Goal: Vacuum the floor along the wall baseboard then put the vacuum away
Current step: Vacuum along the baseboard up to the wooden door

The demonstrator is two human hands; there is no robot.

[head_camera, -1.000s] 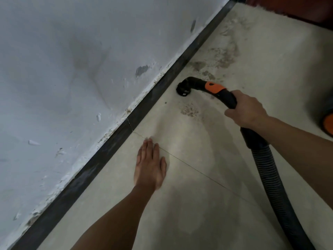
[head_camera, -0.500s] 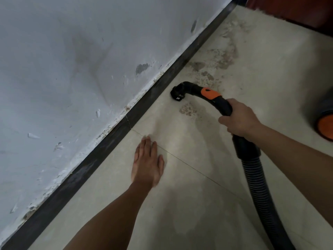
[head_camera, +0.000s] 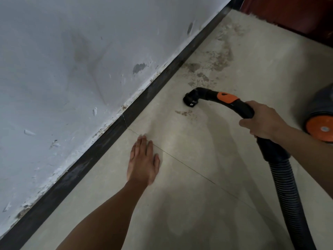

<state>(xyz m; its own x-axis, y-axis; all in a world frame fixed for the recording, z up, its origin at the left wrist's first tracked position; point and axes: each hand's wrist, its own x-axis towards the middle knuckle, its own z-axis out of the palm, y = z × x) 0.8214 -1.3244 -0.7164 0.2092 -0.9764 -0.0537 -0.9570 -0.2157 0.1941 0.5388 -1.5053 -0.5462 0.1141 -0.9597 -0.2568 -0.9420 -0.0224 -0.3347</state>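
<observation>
You are mid-job. Your right hand [head_camera: 263, 121] curls around the black handle of the vacuum hose [head_camera: 288, 186], with the nozzle [head_camera: 191, 101] down at the floor near the baseboard [head_camera: 90, 159], just beyond a small grit patch [head_camera: 183, 112]. Your left hand [head_camera: 143, 161] lies flat and open on the tile, holding nothing. The near tiles look clean, while the far dirt [head_camera: 216, 58] along the wall remains. The vacuum body [head_camera: 319, 123] sits at the right, not yet put away.
</observation>
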